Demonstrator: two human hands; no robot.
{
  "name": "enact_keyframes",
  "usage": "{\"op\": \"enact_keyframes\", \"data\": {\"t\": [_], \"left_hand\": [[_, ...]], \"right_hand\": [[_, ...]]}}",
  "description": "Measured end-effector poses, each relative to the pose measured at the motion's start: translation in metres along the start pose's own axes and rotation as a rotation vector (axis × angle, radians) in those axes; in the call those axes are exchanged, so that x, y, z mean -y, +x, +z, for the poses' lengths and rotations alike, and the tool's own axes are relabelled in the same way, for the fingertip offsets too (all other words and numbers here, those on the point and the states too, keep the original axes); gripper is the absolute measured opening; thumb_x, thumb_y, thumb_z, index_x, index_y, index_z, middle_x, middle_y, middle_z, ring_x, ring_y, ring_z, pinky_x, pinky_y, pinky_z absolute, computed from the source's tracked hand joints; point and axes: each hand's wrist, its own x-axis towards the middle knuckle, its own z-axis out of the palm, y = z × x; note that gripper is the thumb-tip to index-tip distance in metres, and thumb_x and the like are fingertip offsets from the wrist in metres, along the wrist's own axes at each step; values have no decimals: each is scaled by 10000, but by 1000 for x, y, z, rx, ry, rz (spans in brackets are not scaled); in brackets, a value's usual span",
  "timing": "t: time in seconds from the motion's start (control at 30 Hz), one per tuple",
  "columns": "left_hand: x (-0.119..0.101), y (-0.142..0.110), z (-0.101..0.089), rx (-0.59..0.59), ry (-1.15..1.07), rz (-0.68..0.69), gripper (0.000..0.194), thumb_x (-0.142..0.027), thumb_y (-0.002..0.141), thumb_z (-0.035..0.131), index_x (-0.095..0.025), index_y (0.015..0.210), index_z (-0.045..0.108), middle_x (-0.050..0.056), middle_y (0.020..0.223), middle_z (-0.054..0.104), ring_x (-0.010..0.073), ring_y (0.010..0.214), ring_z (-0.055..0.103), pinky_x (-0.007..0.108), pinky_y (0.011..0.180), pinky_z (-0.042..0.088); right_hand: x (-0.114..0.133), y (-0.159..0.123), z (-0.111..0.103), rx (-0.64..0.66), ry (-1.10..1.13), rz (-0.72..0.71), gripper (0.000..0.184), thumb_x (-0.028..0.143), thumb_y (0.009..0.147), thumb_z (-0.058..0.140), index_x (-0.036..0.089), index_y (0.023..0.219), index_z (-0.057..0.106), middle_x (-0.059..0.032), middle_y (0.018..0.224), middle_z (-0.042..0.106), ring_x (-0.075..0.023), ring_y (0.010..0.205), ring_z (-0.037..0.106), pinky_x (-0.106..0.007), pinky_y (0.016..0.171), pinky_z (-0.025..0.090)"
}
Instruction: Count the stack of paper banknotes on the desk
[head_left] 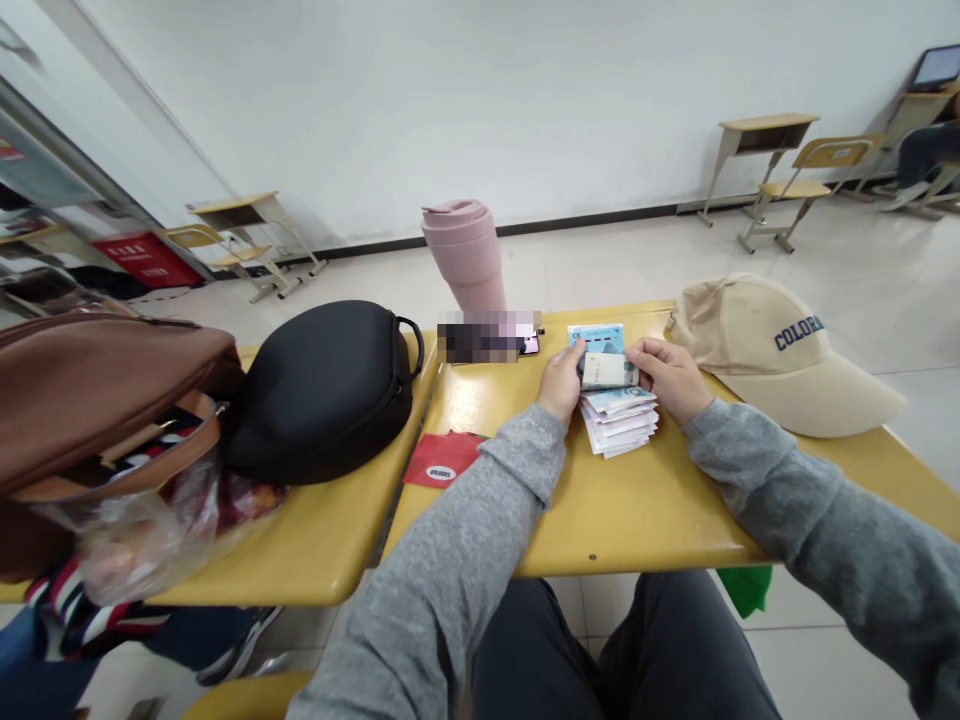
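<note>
A folded banknote (610,371), pale with blue-grey print, is held between my two hands above the yellow desk (555,520). My left hand (561,380) pinches its left end, thumb on top. My right hand (667,375) grips the right end between thumb and fingers. Just beyond lies a light blue printed paper (596,336), its near part hidden behind the banknote. Below my hands sits a loose, fanned stack of folded papers (619,425), with a blue note-like print on top.
A beige cap (772,350) lies right of my hands. Further left are a pink tumbler (466,255), a partly blurred phone (529,343), a red packet (441,460), a black case (322,390), a brown bag (112,370) and a plastic bag (142,540).
</note>
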Motion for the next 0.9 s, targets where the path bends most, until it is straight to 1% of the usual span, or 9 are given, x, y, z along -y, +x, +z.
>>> {"op": "enact_keyframes", "data": {"t": [0.17,0.3,0.43,0.53,0.63,0.73,0.83,0.9], "left_hand": [[1,1,0,0,4,3,289,-426,686,666,-138,686,639,22,643,660,184,734,635,304,740,460],[1,1,0,14,-15,-11,303,-431,671,680,-133,713,644,33,675,676,199,779,646,324,790,457],[0,-1,1,28,-18,5,320,-435,658,694,-124,720,652,49,705,689,209,789,654,340,815,454],[-1,-1,0,29,-8,-3,316,-427,645,707,-125,720,654,53,706,692,209,784,654,343,815,455],[1,-1,0,39,11,-3,300,-404,639,714,-129,746,658,52,717,696,200,768,654,343,811,459],[2,-1,-1,64,8,-10,302,-378,632,719,-126,788,661,58,731,698,194,740,655,350,799,467],[3,-1,0,86,7,-31,311,-357,603,742,-122,788,655,57,712,692,191,707,653,356,785,471],[3,-2,0,94,11,-38,323,-352,577,760,-123,776,648,52,696,686,191,698,651,355,775,472]], "right_hand": [[-1,0,0,11,13,6,366,491,731,609,194,569,467,55,420,375,-77,407,312,-236,402,219],[0,0,0,11,30,1,387,511,728,609,186,564,478,56,429,375,-70,405,312,-231,402,219],[-2,1,0,38,50,16,383,537,762,561,177,631,548,32,457,474,-73,397,337,-232,400,229],[-5,2,-2,56,49,18,381,535,777,545,176,648,555,20,474,519,-69,392,331,-233,400,226],[-7,3,-3,15,-8,-5,375,507,762,580,177,595,520,31,465,494,-66,406,335,-231,415,238],[-10,5,-5,-61,-91,-2,389,498,730,615,178,551,485,37,466,477,-69,424,354,-233,433,261],[-14,7,-7,-132,-169,20,389,512,705,627,178,555,492,31,471,494,-77,436,377,-237,448,292],[-17,9,-8,-157,-195,27,382,518,693,629,180,569,501,27,472,507,-83,438,387,-239,452,306]]}}
